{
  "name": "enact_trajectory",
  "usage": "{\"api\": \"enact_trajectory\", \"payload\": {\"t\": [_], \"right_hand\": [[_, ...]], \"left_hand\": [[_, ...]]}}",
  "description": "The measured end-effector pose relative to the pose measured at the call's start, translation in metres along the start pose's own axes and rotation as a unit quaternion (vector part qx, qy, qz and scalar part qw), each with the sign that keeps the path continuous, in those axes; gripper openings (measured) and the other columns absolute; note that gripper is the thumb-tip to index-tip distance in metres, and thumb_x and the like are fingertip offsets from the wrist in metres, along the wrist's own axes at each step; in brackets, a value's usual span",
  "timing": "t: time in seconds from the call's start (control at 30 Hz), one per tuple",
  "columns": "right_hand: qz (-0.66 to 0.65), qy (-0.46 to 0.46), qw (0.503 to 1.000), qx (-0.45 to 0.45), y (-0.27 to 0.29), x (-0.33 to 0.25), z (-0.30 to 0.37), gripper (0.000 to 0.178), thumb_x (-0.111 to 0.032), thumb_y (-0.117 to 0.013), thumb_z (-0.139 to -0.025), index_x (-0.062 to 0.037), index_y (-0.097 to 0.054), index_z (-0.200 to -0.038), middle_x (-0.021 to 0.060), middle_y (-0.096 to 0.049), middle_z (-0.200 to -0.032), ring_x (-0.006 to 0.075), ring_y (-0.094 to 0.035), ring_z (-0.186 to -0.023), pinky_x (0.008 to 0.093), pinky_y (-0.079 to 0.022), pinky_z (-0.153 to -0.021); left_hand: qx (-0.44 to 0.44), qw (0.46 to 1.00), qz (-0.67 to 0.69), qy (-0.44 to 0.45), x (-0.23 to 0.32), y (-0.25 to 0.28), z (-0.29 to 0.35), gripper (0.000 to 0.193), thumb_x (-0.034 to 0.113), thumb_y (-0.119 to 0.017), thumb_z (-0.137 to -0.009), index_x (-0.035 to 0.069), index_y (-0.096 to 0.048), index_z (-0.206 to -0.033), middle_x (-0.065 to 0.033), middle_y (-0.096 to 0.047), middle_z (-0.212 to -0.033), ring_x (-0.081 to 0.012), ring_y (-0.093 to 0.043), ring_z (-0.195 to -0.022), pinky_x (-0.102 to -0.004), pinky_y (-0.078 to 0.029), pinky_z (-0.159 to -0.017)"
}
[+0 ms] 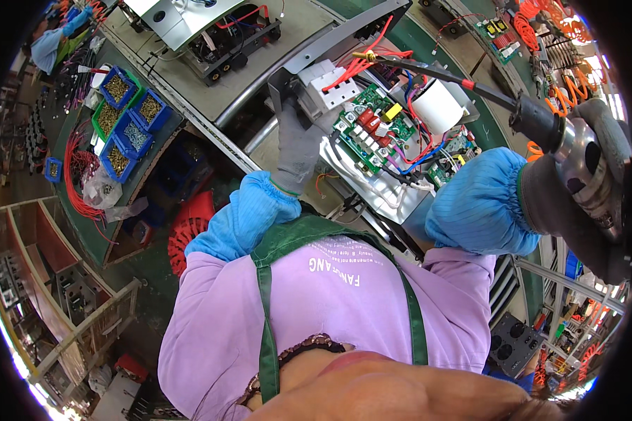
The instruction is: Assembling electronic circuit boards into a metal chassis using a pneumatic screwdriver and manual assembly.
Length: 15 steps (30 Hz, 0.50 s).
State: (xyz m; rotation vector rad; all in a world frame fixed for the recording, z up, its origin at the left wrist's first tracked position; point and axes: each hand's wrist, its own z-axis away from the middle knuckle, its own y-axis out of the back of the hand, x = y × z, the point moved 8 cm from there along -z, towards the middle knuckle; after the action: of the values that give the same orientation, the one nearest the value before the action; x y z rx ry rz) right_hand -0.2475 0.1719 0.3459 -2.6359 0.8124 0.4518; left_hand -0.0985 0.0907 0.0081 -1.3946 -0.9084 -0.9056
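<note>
My right hand (576,203), in a grey glove, grips a power screwdriver (551,130) at the right. Its long dark shaft (470,85) has a red band and reaches left across the unit. A brass-coloured screw piece (364,56) shows at the tip, by red wires (358,67). My gloved left hand (296,144) is closed at the left end of a grey metal panel (316,50), right beside a white circuit breaker (333,88). Some of its fingers are hidden. Nearer me lies a green circuit board (376,130) with red and yellow parts. A white cylinder (437,105) stands behind it.
Blue bins (133,137) and a green bin (107,118) of small screws stand on the left bench, with red wires (84,175) alongside. Another partly built unit (221,42) sits on the far bench. A metal rail (239,98) runs along the work line. Orange coiled hoses (569,91) hang at right.
</note>
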Motion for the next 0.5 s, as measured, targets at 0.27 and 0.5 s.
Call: {"api": "enact_trajectory", "payload": {"t": [0.27,0.5], "right_hand": [[0.038,0.027,0.999,0.025,0.005,0.001,0.002,0.042,-0.030,-0.056,-0.091,-0.0095,-0.051,-0.127,-0.0075,-0.042,-0.076,0.0123,-0.043,-0.068,0.0396,-0.035,-0.076],[0.011,0.031,0.998,0.057,0.016,0.005,0.005,0.046,-0.030,-0.059,-0.089,-0.0107,-0.050,-0.130,-0.0062,-0.042,-0.075,0.0134,-0.043,-0.068,0.0408,-0.035,-0.077]], "left_hand": [[0.027,0.999,0.010,0.040,-0.016,0.001,-0.007,0.072,0.006,-0.077,-0.072,-0.002,-0.036,-0.130,-0.0153,-0.052,-0.121,-0.0226,-0.054,-0.107,-0.0315,-0.044,-0.094],[0.004,0.997,-0.067,0.025,-0.019,0.002,-0.018,0.074,0.014,-0.081,-0.070,-0.003,-0.038,-0.128,-0.0154,-0.054,-0.119,-0.0222,-0.054,-0.107,-0.0320,-0.044,-0.093]]}}
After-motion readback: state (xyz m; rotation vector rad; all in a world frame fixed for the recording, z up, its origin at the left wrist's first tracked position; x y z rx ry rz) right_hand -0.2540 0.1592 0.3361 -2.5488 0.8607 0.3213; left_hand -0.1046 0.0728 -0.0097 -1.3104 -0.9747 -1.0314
